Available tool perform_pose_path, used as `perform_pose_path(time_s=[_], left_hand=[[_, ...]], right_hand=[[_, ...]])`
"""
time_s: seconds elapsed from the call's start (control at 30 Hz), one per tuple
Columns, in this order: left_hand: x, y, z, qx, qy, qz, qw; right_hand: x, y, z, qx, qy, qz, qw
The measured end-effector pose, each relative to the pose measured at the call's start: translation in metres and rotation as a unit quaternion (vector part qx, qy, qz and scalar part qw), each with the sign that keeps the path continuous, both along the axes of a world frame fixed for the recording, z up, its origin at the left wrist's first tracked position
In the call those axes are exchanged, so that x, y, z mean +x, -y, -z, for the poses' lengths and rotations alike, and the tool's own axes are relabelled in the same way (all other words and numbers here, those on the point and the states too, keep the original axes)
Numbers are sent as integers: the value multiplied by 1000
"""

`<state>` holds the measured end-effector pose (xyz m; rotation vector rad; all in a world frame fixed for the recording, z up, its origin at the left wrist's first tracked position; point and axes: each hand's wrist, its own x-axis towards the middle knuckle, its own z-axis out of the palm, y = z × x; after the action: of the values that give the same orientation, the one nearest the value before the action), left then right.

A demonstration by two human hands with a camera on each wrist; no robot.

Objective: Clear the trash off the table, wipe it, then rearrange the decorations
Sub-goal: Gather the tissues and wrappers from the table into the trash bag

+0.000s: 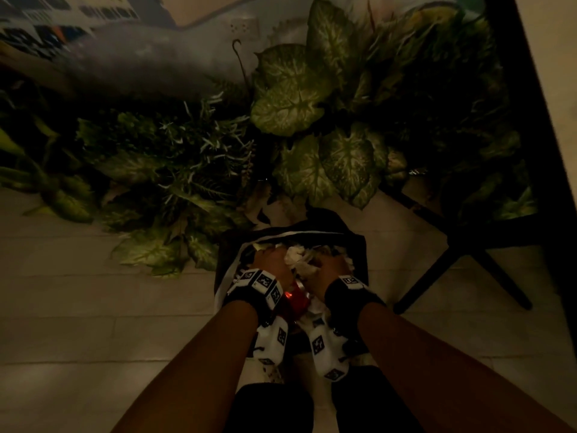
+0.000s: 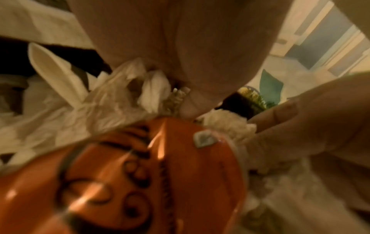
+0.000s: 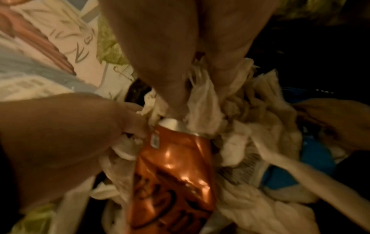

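Note:
A dark trash bag stands open on the floor at my feet, stuffed with crumpled tissues and a crushed orange-red can. Both hands are down in its mouth. My left hand digs its fingers into the tissues just above the can, thumb against the paper. My right hand grips the tissues too, with paper bunched between its fingers and the can right below. All the fingertips are buried in the paper.
Leafy artificial plants crowd the floor just behind the bag. Black chair legs and a dark table edge stand to the right. A white plastic spoon and something blue lie among the trash. Pale tiled floor spreads left.

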<state>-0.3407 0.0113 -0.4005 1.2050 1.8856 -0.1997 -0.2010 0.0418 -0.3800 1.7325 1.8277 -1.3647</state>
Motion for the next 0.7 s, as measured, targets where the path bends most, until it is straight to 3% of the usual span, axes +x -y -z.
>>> perform_pose_path(time_s=[0.27,0.53,0.7], left_hand=[[-5,16,-87,73,60,-115,989],[2,44,-170,95,33,-196,975],[4,46,-214,132,6,-180,975]], right_hand=[[13,2,-53,-29,-104,160,981],[26,7,-122,-27,-108,132,985],[39,12,-167,-4,-120,129,984]])
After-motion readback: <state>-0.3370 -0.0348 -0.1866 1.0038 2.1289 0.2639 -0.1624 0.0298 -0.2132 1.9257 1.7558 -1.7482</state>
